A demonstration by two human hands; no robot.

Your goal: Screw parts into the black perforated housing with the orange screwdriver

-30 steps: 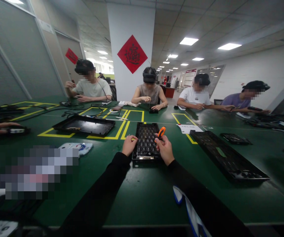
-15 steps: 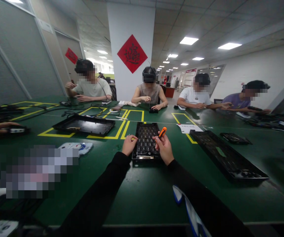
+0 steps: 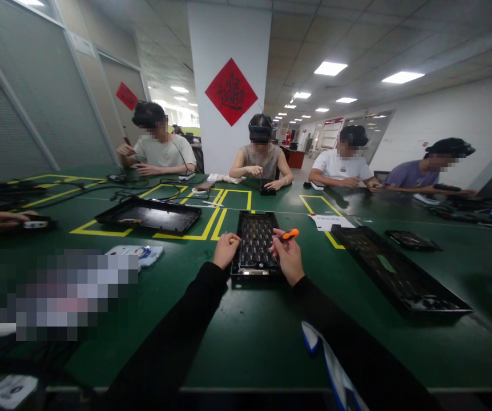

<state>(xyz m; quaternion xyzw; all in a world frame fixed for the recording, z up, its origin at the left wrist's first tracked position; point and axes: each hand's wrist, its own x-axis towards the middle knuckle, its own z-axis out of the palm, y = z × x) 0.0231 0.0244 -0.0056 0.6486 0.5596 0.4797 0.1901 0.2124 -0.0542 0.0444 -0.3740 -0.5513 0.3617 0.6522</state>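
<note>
In front of me a black plastic case (image 3: 257, 276) lies on the green table, its inside a grid of small cells with a bright metal strip at the near end. My right hand (image 3: 289, 260) is at the case's right side, closed around a screwdriver (image 3: 290, 234) with an orange and black handle. The handle leans to the right; its tip is too small to make out. At the left rim my left hand (image 3: 226, 251) has its fingertips pinched together. Whatever it may hold there is hidden.
To the right lies a long black tray (image 3: 400, 274) with a green piece inside. Another black tray (image 3: 164, 218) sits at left. A paper sheet (image 3: 330, 222), a clear pouch (image 3: 143, 254) and cables are around. Several people work across the table; a person's hand (image 3: 8, 219) reaches in at left.
The screwdriver handle has tipped from steep to nearly level, pointing right, as my right hand turned. My left hand stays at the rim. The view has shifted slightly.
</note>
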